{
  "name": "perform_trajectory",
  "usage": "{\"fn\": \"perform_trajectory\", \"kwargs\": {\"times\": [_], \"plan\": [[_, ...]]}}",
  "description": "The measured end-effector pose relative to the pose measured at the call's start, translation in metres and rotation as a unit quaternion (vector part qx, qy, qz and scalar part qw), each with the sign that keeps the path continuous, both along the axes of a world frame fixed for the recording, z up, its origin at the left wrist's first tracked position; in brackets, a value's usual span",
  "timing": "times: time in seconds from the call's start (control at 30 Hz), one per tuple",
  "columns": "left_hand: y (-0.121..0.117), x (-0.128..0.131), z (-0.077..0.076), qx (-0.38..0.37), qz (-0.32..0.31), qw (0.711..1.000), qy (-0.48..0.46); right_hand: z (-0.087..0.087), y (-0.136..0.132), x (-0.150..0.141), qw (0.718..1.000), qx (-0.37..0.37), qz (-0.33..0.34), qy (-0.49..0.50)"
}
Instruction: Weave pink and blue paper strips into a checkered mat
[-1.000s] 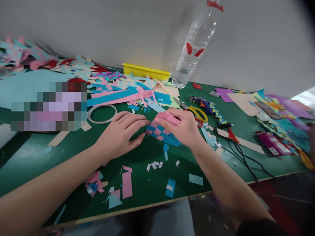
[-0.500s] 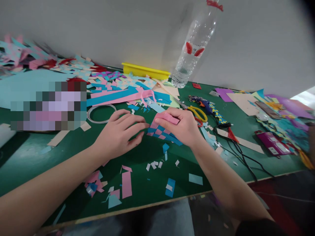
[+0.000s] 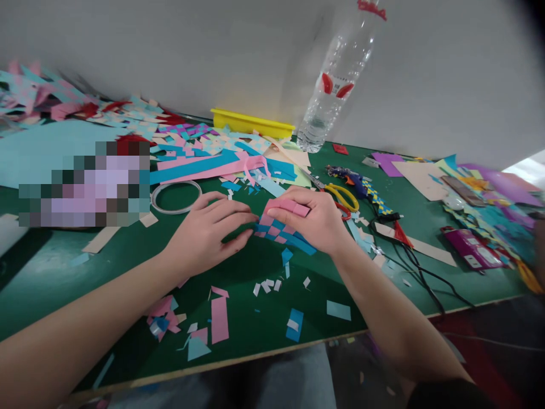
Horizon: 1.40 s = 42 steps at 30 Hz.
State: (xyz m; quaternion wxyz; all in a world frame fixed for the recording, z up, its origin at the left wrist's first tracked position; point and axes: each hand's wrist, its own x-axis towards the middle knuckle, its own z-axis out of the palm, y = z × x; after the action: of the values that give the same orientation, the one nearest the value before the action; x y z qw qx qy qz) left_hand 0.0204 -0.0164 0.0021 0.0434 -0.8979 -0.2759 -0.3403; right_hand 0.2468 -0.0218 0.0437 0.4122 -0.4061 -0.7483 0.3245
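The right hand (image 3: 313,218) pinches a flat, pink-and-blue woven paper piece, its edge just beside the half-open left hand's (image 3: 208,233) fingertips.

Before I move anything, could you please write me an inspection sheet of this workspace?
Surface: green table, strewn with paper.
Things in hand: pink and blue woven paper.
Clutter: paper scraps in front; tape ring beyond the left hand; yellow-handled scissors beyond the right hand.
Hands: right pinches the weave; left is open, fingertips at its edge, contact unclear.
Cables: black cords on the right side.
Surroundings: grey wall behind; clear bottle and yellow tray near it.
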Motion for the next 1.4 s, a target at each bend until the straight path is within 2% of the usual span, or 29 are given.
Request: {"fn": "perform_trajectory", "kwargs": {"times": [0.13,0.3,0.43,0.53,0.7,0.77,0.83,0.93,1.03,1.13,1.23,1.4], "plan": [[0.002,0.0,-0.003,-0.133,0.004,0.99,-0.047,0.001,0.0,0.0,1.0,-0.016,0.001,0.005],[0.006,-0.002,-0.012,-0.283,-0.036,0.954,-0.096,-0.001,-0.001,-0.004,0.999,-0.031,0.018,0.024],[0.007,-0.001,-0.015,-0.354,-0.067,0.928,-0.093,-0.004,-0.002,-0.007,0.999,-0.013,0.04,0.029],[0.006,-0.002,-0.013,-0.366,-0.03,0.924,-0.111,-0.004,0.0,-0.005,0.998,-0.005,0.036,0.049],[0.007,-0.008,-0.004,-0.382,0.132,0.901,-0.16,-0.005,0.009,0.004,0.994,-0.052,0.021,0.098],[0.008,-0.01,-0.002,-0.368,0.186,0.895,-0.171,-0.01,0.013,0.005,0.993,-0.094,0.008,0.075],[0.009,-0.011,-0.001,-0.351,0.211,0.894,-0.18,-0.018,0.016,0.004,0.992,-0.12,-0.007,0.036],[0.01,-0.012,-0.001,-0.346,0.215,0.894,-0.189,-0.029,0.019,0.0,0.991,-0.127,-0.025,0.014],[0.011,-0.013,-0.003,-0.345,0.188,0.899,-0.193,-0.035,0.021,-0.003,0.994,-0.097,-0.042,-0.011],[0.011,-0.012,-0.003,-0.356,0.144,0.903,-0.193,-0.034,0.021,-0.003,0.996,-0.064,-0.038,-0.048],[0.011,-0.011,-0.001,-0.351,0.119,0.909,-0.19,-0.03,0.02,-0.002,0.996,-0.063,-0.031,-0.061],[0.012,-0.013,-0.002,-0.288,0.168,0.931,-0.149,-0.029,0.019,-0.003,0.993,-0.075,-0.032,-0.084]]}}
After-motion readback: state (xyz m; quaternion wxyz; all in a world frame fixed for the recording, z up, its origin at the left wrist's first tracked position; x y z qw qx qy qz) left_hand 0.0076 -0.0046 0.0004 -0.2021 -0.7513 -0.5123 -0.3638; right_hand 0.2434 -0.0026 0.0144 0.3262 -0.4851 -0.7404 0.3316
